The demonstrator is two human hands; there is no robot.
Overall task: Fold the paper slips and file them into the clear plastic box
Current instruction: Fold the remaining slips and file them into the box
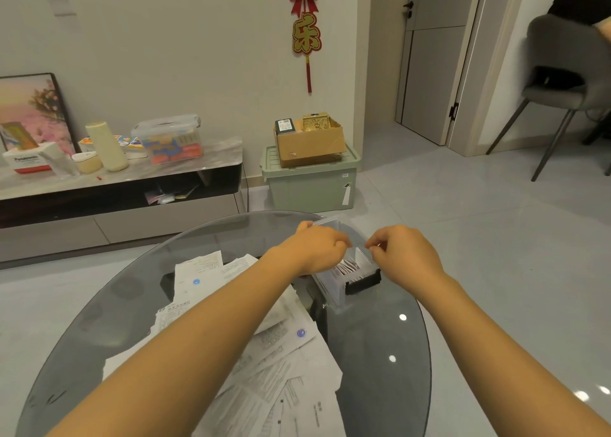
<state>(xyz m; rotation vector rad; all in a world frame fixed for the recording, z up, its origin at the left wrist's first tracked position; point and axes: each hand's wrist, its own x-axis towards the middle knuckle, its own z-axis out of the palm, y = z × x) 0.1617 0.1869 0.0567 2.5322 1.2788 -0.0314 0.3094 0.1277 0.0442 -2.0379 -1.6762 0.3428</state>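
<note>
clear box (pixel 334 291) beneath both hands (pixel 319 249)

Two bare forearms, left hand (pixel 317 246), right hand (pixel 405 254), no sleeves.

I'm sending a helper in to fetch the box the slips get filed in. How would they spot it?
On the round glass table, look past the paper heap to the far edge, between both hands. The clear plastic box has a black latch and holds upright slips.
</note>
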